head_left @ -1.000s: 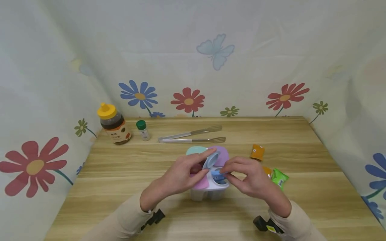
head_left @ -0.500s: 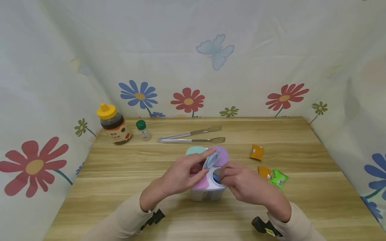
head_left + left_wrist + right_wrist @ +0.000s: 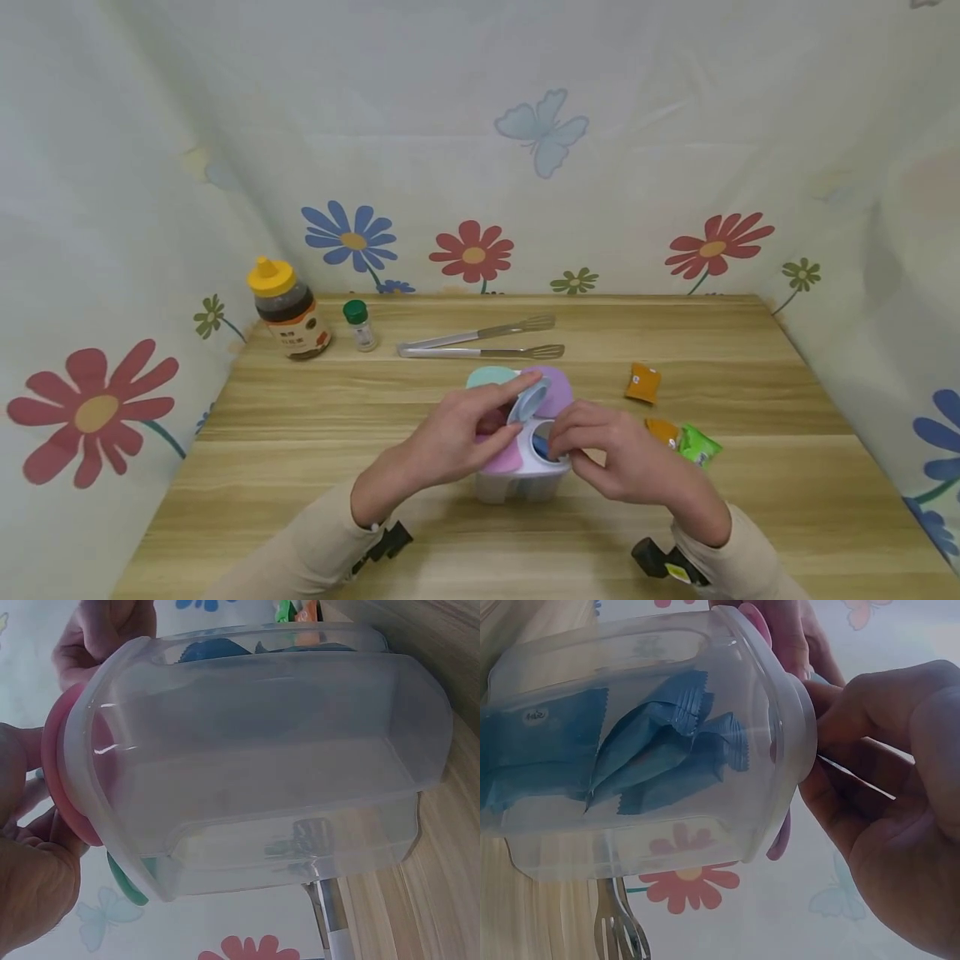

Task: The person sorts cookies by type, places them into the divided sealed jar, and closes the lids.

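Observation:
A clear four-compartment container (image 3: 517, 483) with pastel lids stands mid-table. My left hand (image 3: 523, 403) pinches the small blue lid (image 3: 531, 398) between thumb and forefinger and holds it tilted up. My right hand (image 3: 561, 446) hovers over the uncovered compartment, fingers loosely curled at its rim. In the right wrist view, blue packets (image 3: 652, 750) lie inside the container (image 3: 630, 825), clear of my right hand (image 3: 885, 810). In the left wrist view, my left hand (image 3: 30, 862) is beside the pink lid (image 3: 64, 787) of the container (image 3: 285, 765).
Metal tongs (image 3: 480, 342) lie behind the container. A honey bottle (image 3: 287, 310) and a small green-capped bottle (image 3: 360, 324) stand at the back left. Two orange packets (image 3: 642, 383) and a green packet (image 3: 699, 444) lie to the right. Flowered cloth walls close in three sides.
My right hand brought a blue packet from beside the container down into the uncovered compartment. Its fingers now sit at the rim. My left hand kept the blue lid up.

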{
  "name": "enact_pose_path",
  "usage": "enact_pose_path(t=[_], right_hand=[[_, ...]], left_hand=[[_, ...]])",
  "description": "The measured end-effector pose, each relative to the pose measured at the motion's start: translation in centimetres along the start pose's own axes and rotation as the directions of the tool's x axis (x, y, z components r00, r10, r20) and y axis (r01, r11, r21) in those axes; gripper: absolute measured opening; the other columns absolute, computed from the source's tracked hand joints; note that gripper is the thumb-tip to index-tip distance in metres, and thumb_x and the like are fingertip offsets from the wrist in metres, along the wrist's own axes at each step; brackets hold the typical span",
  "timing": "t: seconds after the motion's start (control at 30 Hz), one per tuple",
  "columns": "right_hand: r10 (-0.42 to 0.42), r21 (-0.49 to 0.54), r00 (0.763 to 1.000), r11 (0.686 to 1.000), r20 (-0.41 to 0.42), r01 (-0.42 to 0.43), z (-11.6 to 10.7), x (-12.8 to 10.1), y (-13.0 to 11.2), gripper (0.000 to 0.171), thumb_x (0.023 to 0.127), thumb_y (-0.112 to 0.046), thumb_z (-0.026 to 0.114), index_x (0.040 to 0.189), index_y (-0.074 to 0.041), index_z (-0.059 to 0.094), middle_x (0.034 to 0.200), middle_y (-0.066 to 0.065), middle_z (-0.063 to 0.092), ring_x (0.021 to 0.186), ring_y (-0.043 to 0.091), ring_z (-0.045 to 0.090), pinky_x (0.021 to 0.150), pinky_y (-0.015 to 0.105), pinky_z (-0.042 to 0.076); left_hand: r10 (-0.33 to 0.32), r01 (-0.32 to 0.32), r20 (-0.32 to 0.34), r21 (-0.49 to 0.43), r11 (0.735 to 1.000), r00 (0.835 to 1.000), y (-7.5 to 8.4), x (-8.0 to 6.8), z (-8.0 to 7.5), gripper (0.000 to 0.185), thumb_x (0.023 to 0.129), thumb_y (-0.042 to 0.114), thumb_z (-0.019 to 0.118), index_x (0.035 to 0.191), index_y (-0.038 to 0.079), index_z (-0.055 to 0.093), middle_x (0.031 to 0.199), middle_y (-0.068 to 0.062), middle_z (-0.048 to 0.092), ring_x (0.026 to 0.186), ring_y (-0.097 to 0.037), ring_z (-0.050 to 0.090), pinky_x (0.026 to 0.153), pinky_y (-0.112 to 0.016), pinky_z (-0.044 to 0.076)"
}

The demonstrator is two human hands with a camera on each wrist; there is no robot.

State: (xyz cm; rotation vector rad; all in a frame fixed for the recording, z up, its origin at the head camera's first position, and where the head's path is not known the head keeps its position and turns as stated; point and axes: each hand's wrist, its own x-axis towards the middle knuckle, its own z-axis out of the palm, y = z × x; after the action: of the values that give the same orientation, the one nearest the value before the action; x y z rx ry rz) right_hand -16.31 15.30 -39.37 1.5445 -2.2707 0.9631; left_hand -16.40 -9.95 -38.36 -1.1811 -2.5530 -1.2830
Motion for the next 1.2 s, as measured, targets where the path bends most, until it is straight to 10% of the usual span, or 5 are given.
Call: enact_pose_path(t=[0.6, 1.2], right_hand=[[-0.089, 0.035, 0.987, 0.995, -0.132, 0.094, -0.6, 0.2, 1.1, 0.024, 0.075, 0.006, 0.067, 0.090, -0.012, 0.071, 0.100, -0.003, 0.065, 0.095, 0.013, 0.061, 0.092, 0.019, 0.049], [0.178, 0.071, 0.972, 0.983, -0.155, -0.169, -2.4, -1.6, 3.8, 0.033, 0.078, 0.012, 0.068, 0.097, -0.015, 0.070, 0.096, -0.001, 0.069, 0.089, 0.013, 0.063, 0.081, 0.018, 0.051]], left_hand=[[-0.061, 0.061, -0.010, -0.013, 0.998, 0.998, 0.2, -0.1, 0.2, 0.070, 0.091, 0.010, 0.067, 0.152, 0.023, 0.035, 0.109, -0.007, 0.070, 0.093, -0.009, 0.070, 0.075, -0.013, 0.053], [-0.041, 0.041, -0.011, 0.014, 0.999, 0.999, 0.3, -0.1, 0.2, 0.040, 0.091, 0.013, 0.069, 0.129, 0.010, 0.059, 0.115, -0.003, 0.067, 0.091, -0.006, 0.066, 0.079, -0.014, 0.053]])
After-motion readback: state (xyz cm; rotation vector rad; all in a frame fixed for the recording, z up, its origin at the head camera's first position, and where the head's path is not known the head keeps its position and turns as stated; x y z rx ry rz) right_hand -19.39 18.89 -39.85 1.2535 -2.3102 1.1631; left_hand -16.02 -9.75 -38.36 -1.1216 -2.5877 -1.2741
